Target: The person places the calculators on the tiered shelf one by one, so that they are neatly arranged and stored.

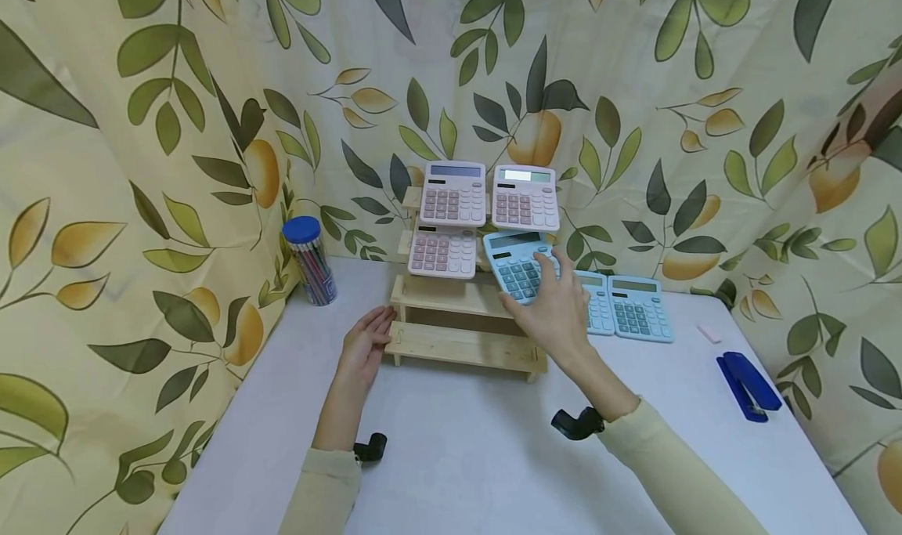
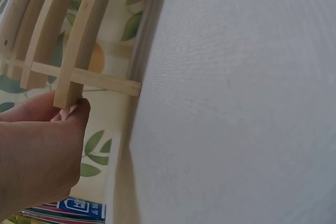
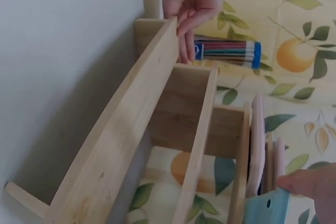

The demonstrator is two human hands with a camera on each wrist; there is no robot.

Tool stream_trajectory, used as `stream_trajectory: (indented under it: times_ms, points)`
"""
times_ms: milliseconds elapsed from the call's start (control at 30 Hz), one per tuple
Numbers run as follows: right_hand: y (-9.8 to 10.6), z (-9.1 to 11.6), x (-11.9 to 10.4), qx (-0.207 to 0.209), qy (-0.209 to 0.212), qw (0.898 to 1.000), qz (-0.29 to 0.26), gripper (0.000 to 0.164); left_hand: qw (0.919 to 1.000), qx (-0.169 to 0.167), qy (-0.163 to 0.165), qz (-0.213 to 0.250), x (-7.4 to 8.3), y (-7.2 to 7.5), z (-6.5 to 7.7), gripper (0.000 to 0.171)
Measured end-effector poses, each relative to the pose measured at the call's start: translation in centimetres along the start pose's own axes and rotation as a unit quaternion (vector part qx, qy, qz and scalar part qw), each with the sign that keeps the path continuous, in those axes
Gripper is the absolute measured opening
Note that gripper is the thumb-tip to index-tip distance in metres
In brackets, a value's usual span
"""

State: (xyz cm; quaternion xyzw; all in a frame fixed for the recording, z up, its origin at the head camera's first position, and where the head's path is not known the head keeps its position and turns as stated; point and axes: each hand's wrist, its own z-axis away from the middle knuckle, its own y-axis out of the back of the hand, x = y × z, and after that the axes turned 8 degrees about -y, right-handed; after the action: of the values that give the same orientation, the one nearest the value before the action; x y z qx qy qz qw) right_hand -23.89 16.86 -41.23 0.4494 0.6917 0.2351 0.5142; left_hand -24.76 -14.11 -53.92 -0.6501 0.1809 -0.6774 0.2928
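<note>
Head view: light-blue rectangular plastic calculator [image 1: 517, 275], dark display strip at its upper edge, teal and pale keys facing up, body tilted. Position: about 1 o'clock from the front step of the stepped pale-wood stand [image 1: 465, 348]. Right hand [image 1: 557, 309] holds it; fingers moderately spread, thumb at its 7 o'clock edge, others near 1 o'clock. Contact between calculator and stand: cannot tell. Left hand [image 1: 364, 349] at the stand's 9 o'clock end, fingers narrow.

Left wrist view: left thumb and fingers pinch the end of one plank; blue calculator out of sight.

Right wrist view: corner of the blue calculator at 5 o'clock, one right fingertip on its edge. Left fingers at 12 o'clock, on the stand's far end.
</note>
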Motion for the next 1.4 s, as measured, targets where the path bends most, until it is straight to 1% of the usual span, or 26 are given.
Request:
stream_trajectory:
  times_ms: [100,233,433,500,667,833,1067,1333,1400]
  points:
    - [-0.1,-0.1,-0.1,0.003,0.001,1.000,0.001,0.091,1.0000,-0.003,-0.001,0.006,0.0,-0.1,0.0,0.076]
    - [-0.3,-0.2,-0.5,0.005,-0.002,1.000,0.018,0.094,0.9999,-0.002,-0.001,0.011,0.0,-0.3,-0.1,0.076]
    - [-1.2,-1.0,-1.4,-0.011,-0.027,0.998,0.053,0.112,1.0000,0.002,-0.001,0.005,0.2,-0.4,-0.2,0.076]
    - [-1.6,-1.4,-1.7,-0.012,-0.029,0.998,0.059,0.116,1.0000,0.001,-0.003,0.003,0.2,-0.4,-0.2,0.076]
    - [-2.3,-1.7,-2.0,-0.007,-0.028,0.997,0.069,0.112,1.0000,0.006,0.000,0.006,0.2,-0.4,-0.2,0.077]
    - [-2.3,-1.0,-2.1,-0.014,-0.025,0.998,0.051,0.110,0.9998,0.010,0.010,0.010,0.0,-0.4,0.0,0.078]
    - [-1.6,-0.3,-1.8,-0.016,0.007,1.000,0.014,0.102,0.9999,0.010,0.003,0.002,-0.2,-0.2,0.0,0.077]
    - [-1.6,-0.7,-1.5,-0.009,0.019,1.000,-0.011,0.105,0.9999,0.012,0.003,0.003,-0.1,0.0,-0.1,0.076]
    - [-1.6,-0.9,-1.5,-0.009,0.019,1.000,-0.014,0.107,1.0000,0.008,-0.001,-0.001,-0.1,0.0,0.0,0.076]
